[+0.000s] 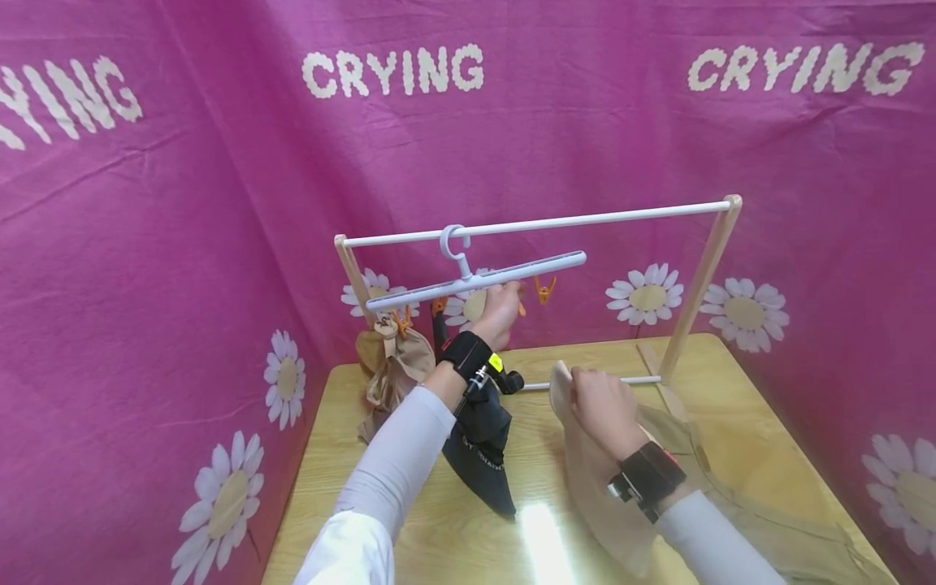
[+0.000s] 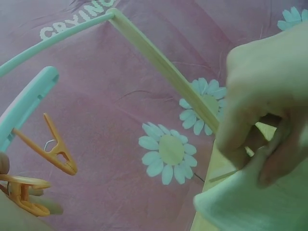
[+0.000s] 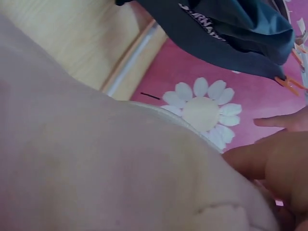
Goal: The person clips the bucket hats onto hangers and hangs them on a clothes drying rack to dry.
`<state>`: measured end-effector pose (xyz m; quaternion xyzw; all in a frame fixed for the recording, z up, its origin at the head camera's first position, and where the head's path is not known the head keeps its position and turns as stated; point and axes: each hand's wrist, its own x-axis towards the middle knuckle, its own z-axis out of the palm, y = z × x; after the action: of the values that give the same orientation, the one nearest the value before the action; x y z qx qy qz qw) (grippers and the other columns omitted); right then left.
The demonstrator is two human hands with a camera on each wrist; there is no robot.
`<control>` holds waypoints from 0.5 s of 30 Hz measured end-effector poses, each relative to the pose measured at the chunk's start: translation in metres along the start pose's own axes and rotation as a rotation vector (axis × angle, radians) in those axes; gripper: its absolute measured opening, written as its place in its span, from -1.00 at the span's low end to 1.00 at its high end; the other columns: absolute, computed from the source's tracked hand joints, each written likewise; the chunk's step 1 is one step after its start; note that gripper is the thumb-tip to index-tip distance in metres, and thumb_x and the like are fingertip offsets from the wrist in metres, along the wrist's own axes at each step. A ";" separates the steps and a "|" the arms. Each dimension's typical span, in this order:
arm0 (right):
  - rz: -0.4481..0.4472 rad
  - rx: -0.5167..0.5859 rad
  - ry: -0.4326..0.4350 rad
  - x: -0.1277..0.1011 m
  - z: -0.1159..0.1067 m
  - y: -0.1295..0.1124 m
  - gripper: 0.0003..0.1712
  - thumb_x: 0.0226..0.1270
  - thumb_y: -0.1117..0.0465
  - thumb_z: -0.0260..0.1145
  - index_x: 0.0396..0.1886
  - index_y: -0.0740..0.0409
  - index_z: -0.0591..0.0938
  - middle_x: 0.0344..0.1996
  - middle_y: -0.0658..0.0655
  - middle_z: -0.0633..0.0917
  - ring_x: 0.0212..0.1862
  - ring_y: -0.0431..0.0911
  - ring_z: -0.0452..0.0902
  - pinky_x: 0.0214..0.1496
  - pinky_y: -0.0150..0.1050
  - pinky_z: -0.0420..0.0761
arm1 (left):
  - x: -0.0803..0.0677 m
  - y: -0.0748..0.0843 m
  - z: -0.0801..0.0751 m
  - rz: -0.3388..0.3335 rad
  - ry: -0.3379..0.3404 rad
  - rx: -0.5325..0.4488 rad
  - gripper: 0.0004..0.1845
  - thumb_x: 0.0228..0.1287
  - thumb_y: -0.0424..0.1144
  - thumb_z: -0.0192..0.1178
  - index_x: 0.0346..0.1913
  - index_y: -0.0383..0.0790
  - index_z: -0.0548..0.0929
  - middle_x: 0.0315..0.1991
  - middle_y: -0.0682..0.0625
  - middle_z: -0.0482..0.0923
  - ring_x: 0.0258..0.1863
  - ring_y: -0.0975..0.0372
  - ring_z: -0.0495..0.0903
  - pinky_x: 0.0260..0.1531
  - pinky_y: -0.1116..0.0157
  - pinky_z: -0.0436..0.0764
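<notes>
My left hand (image 1: pixel 500 313) is at the underside of a pale hanger (image 1: pixel 556 264) and pinches an orange clip (image 2: pixel 29 185) on it. Another orange clip (image 1: pixel 544 290) hangs farther right along the hanger. Lower on the right, my right hand (image 1: pixel 603 406) grips the edge of a beige wide-brimmed hat (image 1: pixel 592 487), whose brim fills much of the right wrist view. Below the hanger, left of my left hand, hang a dark hat (image 1: pixel 478 455) with white lettering and a tan hat (image 1: pixel 405 357), each by an orange clip.
The hanger hooks over the white top bar (image 1: pixel 621 218) of a small rack with wooden side posts (image 1: pixel 702 284). It stands on a light wooden table (image 1: pixel 534 479). Pink cloth (image 1: pixel 585 122) with daisies and lettering surrounds the back and sides.
</notes>
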<state>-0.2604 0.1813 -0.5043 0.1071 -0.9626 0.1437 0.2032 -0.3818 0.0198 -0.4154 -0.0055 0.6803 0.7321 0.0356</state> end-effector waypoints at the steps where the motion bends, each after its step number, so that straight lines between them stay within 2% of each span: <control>1: -0.007 -0.006 0.000 0.002 -0.001 -0.002 -0.80 0.13 0.43 0.37 -0.54 0.11 0.56 -0.65 0.10 0.59 -0.61 0.10 0.51 -0.65 0.01 0.47 | 0.000 0.000 0.000 0.003 0.000 -0.003 -0.75 0.61 -0.26 -0.04 -0.28 -0.15 0.57 -0.53 0.05 0.44 -0.20 0.20 0.46 0.27 0.20 0.37; 3: -0.025 -0.013 0.001 0.007 -0.003 -0.007 -0.81 0.11 0.44 0.37 -0.54 0.12 0.57 -0.66 0.09 0.58 -0.62 0.07 0.50 -0.65 0.01 0.47 | 0.001 0.000 0.000 0.007 -0.004 -0.016 -0.74 0.62 -0.23 -0.04 -0.36 -0.07 0.46 -0.62 0.05 0.32 -0.24 0.18 0.43 0.18 0.25 0.36; 5: -0.047 -0.020 0.006 0.013 -0.004 -0.012 -0.83 0.07 0.45 0.39 -0.53 0.16 0.59 -0.64 0.11 0.60 -0.60 0.07 0.52 -0.63 0.01 0.49 | 0.001 0.000 -0.001 0.004 -0.003 -0.033 -0.74 0.63 -0.22 -0.03 -0.36 -0.05 0.43 -0.62 0.05 0.30 -0.30 0.18 0.39 0.12 0.28 0.34; 7: -0.061 -0.033 0.014 0.019 -0.005 -0.017 -0.84 0.03 0.44 0.44 -0.51 0.18 0.62 -0.62 0.14 0.62 -0.58 0.09 0.56 -0.63 0.02 0.52 | 0.002 0.000 -0.001 -0.003 0.001 -0.058 -0.79 0.63 -0.21 -0.02 -0.29 -0.07 0.46 -0.54 0.03 0.32 -0.32 0.20 0.38 0.14 0.28 0.34; 11: -0.045 -0.055 0.020 0.033 -0.006 -0.029 -0.81 -0.04 0.40 0.53 -0.44 0.23 0.65 -0.55 0.20 0.68 -0.53 0.17 0.62 -0.60 0.07 0.57 | 0.002 0.001 0.001 -0.028 0.007 -0.113 -0.89 0.63 -0.22 0.02 -0.12 -0.15 0.50 -0.21 0.01 0.40 -0.29 0.22 0.35 0.22 0.25 0.33; 13: -0.018 -0.053 0.016 0.040 -0.008 -0.035 -0.79 -0.06 0.38 0.55 -0.43 0.25 0.66 -0.52 0.21 0.69 -0.51 0.20 0.64 -0.59 0.10 0.59 | 0.002 0.001 0.002 -0.040 0.012 -0.140 -0.90 0.63 -0.23 0.02 -0.13 -0.15 0.49 -0.11 -0.01 0.40 -0.31 0.21 0.34 0.16 0.27 0.34; 15: 0.009 -0.041 0.007 0.046 -0.009 -0.041 -0.81 -0.03 0.37 0.54 -0.44 0.27 0.66 -0.51 0.23 0.68 -0.49 0.21 0.64 -0.58 0.11 0.60 | 0.001 0.001 0.004 -0.049 0.019 -0.164 -0.88 0.62 -0.26 0.03 -0.19 -0.13 0.49 -0.09 -0.01 0.39 -0.33 0.21 0.32 0.03 0.32 0.34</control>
<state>-0.2875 0.1395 -0.4671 0.0982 -0.9650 0.1252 0.2082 -0.3831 0.0243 -0.4142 -0.0320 0.6181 0.7841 0.0464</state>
